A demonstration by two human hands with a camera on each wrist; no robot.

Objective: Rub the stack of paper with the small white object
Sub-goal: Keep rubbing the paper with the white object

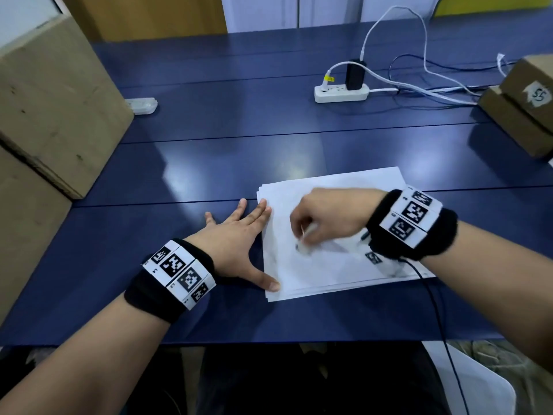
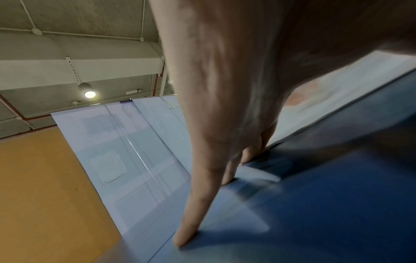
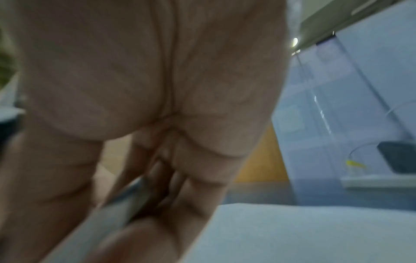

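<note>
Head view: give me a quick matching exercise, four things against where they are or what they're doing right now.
Things:
1. left hand
2. right hand
3. power strip
4. large cardboard box

States:
A. far side of the table, black adapter plugged in
B. fingers spread flat, holding down the left edge of the stack of paper
C. left edge of the table
D. grips the small white object against the top sheet

Pairs: 1-B, 2-D, 3-A, 4-C
</note>
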